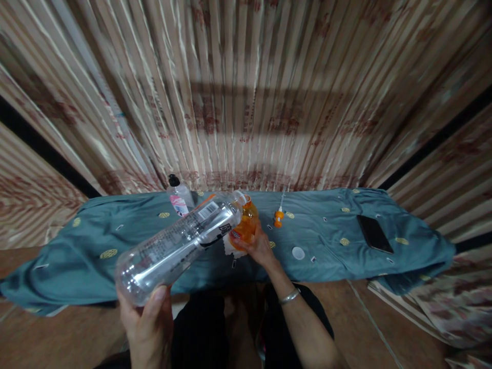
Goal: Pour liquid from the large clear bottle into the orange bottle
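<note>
"What is carried on the teal cloth (pixel 330 241)?"
"1 phone (pixel 374 233) is laid at the right; 1 disc (pixel 298 253) and 1 pump (pixel 278 219), nearer the middle."
"And leftward?"
"1 black-capped bottle (pixel 180 201) is placed near the back."

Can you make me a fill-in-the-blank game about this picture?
1. The left hand holds the clear bottle by its ____ (top or bottom).
2. The other bottle, in the right hand, looks ____ in colour.
3. The bracelet is on the ____ wrist.
4. The phone looks ____ in colour.

Missing words: bottom; orange; right; black.
</note>
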The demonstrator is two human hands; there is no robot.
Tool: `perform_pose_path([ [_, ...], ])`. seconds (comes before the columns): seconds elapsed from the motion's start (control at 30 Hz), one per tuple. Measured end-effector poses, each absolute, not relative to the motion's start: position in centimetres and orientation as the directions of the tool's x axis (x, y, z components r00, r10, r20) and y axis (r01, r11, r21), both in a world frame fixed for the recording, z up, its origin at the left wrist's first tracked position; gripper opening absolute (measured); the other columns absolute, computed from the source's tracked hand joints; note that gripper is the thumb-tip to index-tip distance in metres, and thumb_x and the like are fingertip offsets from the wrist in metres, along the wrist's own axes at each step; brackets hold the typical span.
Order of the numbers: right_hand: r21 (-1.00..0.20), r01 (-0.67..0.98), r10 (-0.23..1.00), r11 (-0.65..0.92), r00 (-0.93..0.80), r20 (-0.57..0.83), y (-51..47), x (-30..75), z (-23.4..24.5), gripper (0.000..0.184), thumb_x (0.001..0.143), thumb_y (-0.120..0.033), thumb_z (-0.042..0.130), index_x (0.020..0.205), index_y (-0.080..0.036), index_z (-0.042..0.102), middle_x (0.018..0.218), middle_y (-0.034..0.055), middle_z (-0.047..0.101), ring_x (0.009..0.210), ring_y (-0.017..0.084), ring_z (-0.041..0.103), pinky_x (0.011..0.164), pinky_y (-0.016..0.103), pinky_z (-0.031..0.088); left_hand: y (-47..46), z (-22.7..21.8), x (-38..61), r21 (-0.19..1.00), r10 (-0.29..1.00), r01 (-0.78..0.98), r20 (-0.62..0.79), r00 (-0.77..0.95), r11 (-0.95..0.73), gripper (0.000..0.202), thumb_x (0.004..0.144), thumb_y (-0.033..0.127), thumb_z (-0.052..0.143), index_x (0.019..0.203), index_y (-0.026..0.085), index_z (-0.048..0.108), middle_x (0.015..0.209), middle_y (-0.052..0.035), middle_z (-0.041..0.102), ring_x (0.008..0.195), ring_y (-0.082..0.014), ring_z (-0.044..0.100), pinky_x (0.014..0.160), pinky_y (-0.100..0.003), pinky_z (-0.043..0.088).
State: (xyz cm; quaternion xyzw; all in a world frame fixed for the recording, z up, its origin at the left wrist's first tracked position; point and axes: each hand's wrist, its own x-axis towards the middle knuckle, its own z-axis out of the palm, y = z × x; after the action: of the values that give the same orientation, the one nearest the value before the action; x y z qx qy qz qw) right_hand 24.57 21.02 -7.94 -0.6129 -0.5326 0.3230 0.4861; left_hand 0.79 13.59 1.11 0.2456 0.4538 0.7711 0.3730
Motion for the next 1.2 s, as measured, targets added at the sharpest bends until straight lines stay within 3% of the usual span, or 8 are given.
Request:
perform_pose_path([
  [0.17,-0.926,0.376,0.963,-0.009,0.253,0.093,21.1,24.5,-8.2,0.079,0.073,-0.055,0.092,0.137,-0.023,0.058,0.124,0.0142,0.083,0.116,0.041,0.082,0.103,0.056,0.066,13.4,0.9,0.6,0.888,0.809,-0.326,0.083,-0.582,-0.326,0.076,0.050,0.037,0.104,0.119,0.025,0.076,0.126,-0.0088,0.073,0.142,-0.0487,0.060,0.131,-0.083,0.022],
  [0.33,-0.924,0.382,0.958,0.037,0.249,0.141,21.2,24.5,-8.4,0.074,0.074,-0.053,0.094,0.133,-0.024,0.061,0.123,0.0121,0.084,0.115,0.039,0.083,0.101,0.055,0.067,13.3,0.9,0.4,0.888,0.802,-0.313,0.097,-0.589,-0.338,0.073,0.055,0.032,0.102,0.122,0.025,0.076,0.120,-0.0067,0.074,0.138,-0.0459,0.064,0.131,-0.080,0.026],
  [0.67,-0.934,0.354,0.961,0.042,0.242,0.135,21.0,24.5,-8.2,0.073,0.075,-0.051,0.092,0.134,-0.024,0.060,0.121,0.0123,0.083,0.113,0.039,0.083,0.101,0.055,0.067,13.4,1.8,0.8,0.900,0.790,-0.305,0.068,-0.610,-0.313,0.070,0.043,0.030,0.098,0.108,0.024,0.075,0.113,-0.0069,0.072,0.135,-0.0493,0.063,0.130,-0.085,0.021],
  [1.07,-0.926,0.378,0.956,0.021,0.263,0.129,20.8,24.4,-8.1,0.070,0.075,-0.047,0.090,0.135,-0.026,0.060,0.123,0.0109,0.084,0.116,0.042,0.083,0.103,0.062,0.066,13.3,0.9,0.4,0.910,0.792,-0.280,0.080,-0.605,-0.305,0.079,0.046,0.046,0.104,0.115,0.023,0.072,0.118,-0.0103,0.071,0.128,-0.0439,0.067,0.126,-0.075,0.038],
  [1.2,-0.924,0.382,0.961,0.012,0.251,0.116,20.9,24.5,-8.0,0.073,0.074,-0.048,0.092,0.136,-0.026,0.060,0.126,0.0118,0.084,0.120,0.042,0.083,0.105,0.060,0.066,13.2,1.0,0.4,0.907,0.789,-0.284,0.080,-0.609,-0.311,0.076,0.046,0.045,0.103,0.113,0.023,0.074,0.116,-0.0094,0.072,0.123,-0.0423,0.068,0.126,-0.077,0.036],
])
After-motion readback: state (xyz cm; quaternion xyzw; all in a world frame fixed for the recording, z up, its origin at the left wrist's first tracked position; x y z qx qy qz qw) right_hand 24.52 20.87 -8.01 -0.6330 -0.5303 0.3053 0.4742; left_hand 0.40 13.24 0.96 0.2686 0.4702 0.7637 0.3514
